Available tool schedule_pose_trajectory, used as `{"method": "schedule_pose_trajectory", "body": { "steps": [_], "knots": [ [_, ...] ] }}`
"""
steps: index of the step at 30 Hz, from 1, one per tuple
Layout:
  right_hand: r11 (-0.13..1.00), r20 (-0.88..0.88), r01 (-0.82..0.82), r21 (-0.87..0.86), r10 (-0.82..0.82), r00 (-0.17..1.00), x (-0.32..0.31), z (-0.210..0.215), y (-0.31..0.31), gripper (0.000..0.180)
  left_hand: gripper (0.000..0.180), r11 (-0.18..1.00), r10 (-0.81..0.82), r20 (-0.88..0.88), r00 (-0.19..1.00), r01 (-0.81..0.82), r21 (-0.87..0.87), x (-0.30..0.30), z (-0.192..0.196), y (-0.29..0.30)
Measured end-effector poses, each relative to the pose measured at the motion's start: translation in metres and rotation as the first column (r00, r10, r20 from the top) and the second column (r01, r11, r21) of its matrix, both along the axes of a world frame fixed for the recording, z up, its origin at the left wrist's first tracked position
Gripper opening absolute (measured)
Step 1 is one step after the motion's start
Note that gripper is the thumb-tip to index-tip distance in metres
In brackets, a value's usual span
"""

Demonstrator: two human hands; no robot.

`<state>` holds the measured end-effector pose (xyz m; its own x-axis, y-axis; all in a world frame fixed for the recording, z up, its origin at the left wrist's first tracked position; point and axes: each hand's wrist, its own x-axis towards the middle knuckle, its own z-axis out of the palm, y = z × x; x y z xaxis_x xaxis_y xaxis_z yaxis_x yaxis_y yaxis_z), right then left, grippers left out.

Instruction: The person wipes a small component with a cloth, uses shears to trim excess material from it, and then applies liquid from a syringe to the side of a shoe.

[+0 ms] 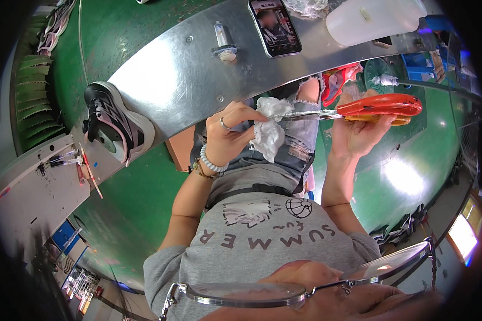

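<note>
My left hand (225, 136) pinches a crumpled white wad (269, 140), cloth or tissue, I cannot tell which. A pair of scissors (380, 106) with red and orange handles is in my right hand (352, 136), whose fingers are wrapped round the grips. The blades point left and their tips reach into the white wad, so the tips are partly hidden. Both hands are held over my lap, just in front of the metal table (160, 69).
On the table lie a phone (275, 27) with its screen lit, a small clear bottle (221, 35), and a white plastic container (367, 21). A black-and-pink sneaker (112, 120) stands at the left end. Brushes (64, 159) and a pencil (90, 170) rest on a side surface.
</note>
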<state>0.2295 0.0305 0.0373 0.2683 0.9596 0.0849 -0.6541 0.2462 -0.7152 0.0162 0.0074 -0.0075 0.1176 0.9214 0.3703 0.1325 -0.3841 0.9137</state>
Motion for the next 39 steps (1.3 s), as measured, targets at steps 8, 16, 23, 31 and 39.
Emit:
{"method": "schedule_pose_trajectory", "body": {
  "steps": [8, 16, 23, 31, 39],
  "knots": [
    [0.99, -0.045, 0.081, -0.112, -0.087, 0.995, -0.009, 0.008, -0.002, 0.031, 0.025, 1.0, 0.024, -0.08, 0.996, -0.024, 0.008, 0.001, 0.007, 0.002],
    [0.993, -0.126, -0.113, -0.034, 0.108, 0.986, -0.004, 0.008, 0.002, 0.03, 0.026, 0.998, -0.058, -0.063, 0.996, 0.056, -0.041, -0.005, 0.026, -0.001],
    [0.992, -0.047, -0.125, 0.031, 0.127, 0.991, -0.006, 0.006, -0.011, 0.026, 0.024, 0.997, -0.069, -0.161, 0.985, 0.066, -0.026, -0.009, 0.026, 0.005],
    [0.972, -0.063, 0.085, -0.221, -0.102, 0.993, -0.012, 0.01, -0.015, 0.026, 0.022, 0.989, -0.118, -0.174, 0.978, 0.132, 0.072, -0.009, 0.028, 0.011],
    [0.954, -0.252, -0.227, 0.197, 0.274, 0.928, 0.004, -0.012, -0.007, 0.012, 0.023, 0.92, -0.306, -0.011, 0.952, 0.292, -0.263, -0.013, 0.022, 0.009]
  ]
}}
